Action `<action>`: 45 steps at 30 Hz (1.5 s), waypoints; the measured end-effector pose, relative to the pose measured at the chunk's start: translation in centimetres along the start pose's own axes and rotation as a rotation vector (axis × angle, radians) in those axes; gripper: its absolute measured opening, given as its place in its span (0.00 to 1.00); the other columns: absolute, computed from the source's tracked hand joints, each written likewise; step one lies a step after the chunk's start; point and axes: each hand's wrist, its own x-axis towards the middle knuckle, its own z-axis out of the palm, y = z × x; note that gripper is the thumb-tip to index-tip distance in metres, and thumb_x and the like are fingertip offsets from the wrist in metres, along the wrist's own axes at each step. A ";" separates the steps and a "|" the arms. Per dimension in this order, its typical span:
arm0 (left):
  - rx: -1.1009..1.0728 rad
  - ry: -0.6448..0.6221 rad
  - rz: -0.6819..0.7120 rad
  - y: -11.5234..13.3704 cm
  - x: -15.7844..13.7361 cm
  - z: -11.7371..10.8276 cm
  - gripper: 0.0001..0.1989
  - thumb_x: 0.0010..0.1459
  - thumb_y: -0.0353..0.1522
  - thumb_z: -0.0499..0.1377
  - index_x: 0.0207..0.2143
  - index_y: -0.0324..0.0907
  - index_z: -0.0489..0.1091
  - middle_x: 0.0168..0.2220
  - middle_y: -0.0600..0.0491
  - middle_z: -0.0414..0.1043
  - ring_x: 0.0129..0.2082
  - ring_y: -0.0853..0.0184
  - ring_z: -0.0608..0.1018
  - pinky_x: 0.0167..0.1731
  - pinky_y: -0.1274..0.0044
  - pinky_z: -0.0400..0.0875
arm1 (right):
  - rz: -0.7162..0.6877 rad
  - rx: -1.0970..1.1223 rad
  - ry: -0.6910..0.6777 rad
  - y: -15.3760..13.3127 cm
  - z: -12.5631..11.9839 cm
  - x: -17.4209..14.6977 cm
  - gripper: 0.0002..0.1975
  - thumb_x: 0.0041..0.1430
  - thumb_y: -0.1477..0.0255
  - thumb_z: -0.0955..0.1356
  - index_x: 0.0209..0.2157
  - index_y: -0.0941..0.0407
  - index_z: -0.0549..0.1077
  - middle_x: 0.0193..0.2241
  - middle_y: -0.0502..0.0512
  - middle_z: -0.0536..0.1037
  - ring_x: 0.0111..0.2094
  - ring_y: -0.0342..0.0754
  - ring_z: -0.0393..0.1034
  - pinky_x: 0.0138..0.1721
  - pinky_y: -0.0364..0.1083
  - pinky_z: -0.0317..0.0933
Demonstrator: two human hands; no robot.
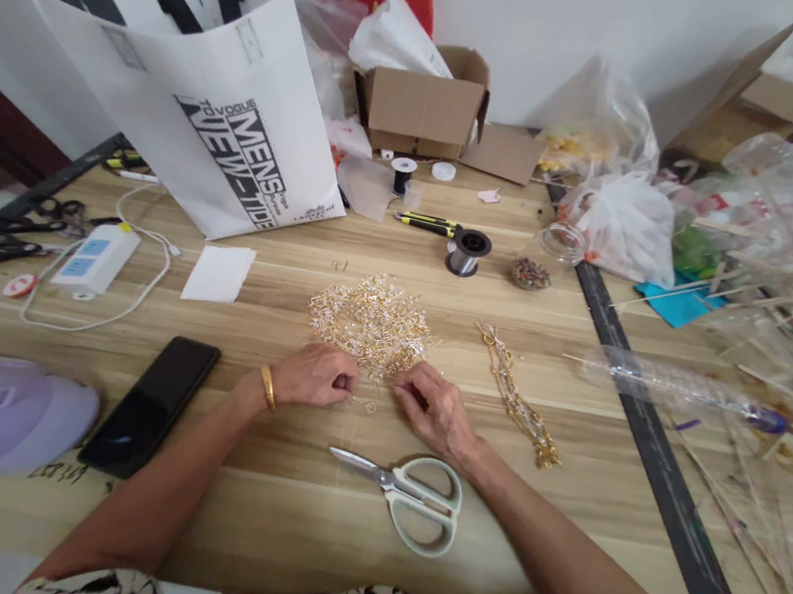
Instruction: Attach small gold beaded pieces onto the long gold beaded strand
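A heap of small gold and clear beaded pieces [371,321] lies on the wooden table in front of me. My left hand [316,375], with a gold bangle at its wrist, rests at the heap's near left edge, fingers curled into a pinch. Across from it, my right hand [436,413] is closed with thumb and fingertips together at the near right edge. What either pinch holds is too small to make out. Between the hands, beside the left fingertips, shows a small thin loop [369,406]. Scissors with pale handles [424,504] lie just below the right hand.
Gold beaded strands [517,393] lie to the right. Behind the heap are a wire spool [466,253], a yellow-black cutter [425,224] and a bead jar [547,256]. A phone [151,403], a power strip [97,257] and a large white bag [195,91] stand leftward.
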 end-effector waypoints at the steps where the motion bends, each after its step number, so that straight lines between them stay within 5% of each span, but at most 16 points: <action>1: -0.016 0.005 0.005 -0.2 -0.1 -0.1 0.04 0.49 0.26 0.58 0.24 0.38 0.72 0.24 0.55 0.71 0.25 0.72 0.71 0.28 0.81 0.61 | -0.007 0.001 0.002 0.0 0.0 0.0 0.05 0.62 0.75 0.62 0.33 0.57 0.68 0.29 0.54 0.70 0.29 0.45 0.65 0.30 0.43 0.59; 12: -0.426 0.234 -0.079 -2.9 -0.7 -1.3 0.06 0.52 0.31 0.58 0.27 0.37 0.71 0.27 0.53 0.75 0.27 0.72 0.74 0.32 0.80 0.68 | -0.030 0.023 0.001 0.4 0.2 -0.1 0.04 0.61 0.76 0.62 0.33 0.56 0.68 0.29 0.54 0.69 0.29 0.45 0.65 0.31 0.43 0.60; 25: -0.108 0.220 -0.113 -4.6 -0.7 -0.5 0.02 0.48 0.26 0.59 0.27 0.38 0.72 0.25 0.55 0.71 0.25 0.72 0.70 0.27 0.81 0.63 | -0.035 0.024 -0.009 0.3 0.1 -0.1 0.04 0.61 0.76 0.62 0.33 0.56 0.68 0.29 0.54 0.70 0.29 0.44 0.65 0.30 0.43 0.60; 37: 0.022 0.367 -0.102 -1.7 0.4 0.5 0.09 0.57 0.32 0.56 0.24 0.39 0.69 0.25 0.54 0.68 0.28 0.70 0.70 0.31 0.78 0.62 | -0.116 -0.091 -0.060 0.0 0.2 -0.2 0.05 0.62 0.76 0.61 0.35 0.56 0.68 0.30 0.54 0.70 0.29 0.44 0.65 0.29 0.41 0.59; 45: 0.003 0.477 0.025 -0.4 1.5 2.0 0.06 0.58 0.31 0.56 0.30 0.39 0.72 0.30 0.52 0.71 0.33 0.69 0.71 0.35 0.77 0.65 | -0.151 -0.121 -0.068 0.0 0.4 -0.3 0.05 0.63 0.75 0.61 0.36 0.56 0.67 0.30 0.54 0.69 0.28 0.43 0.64 0.28 0.41 0.59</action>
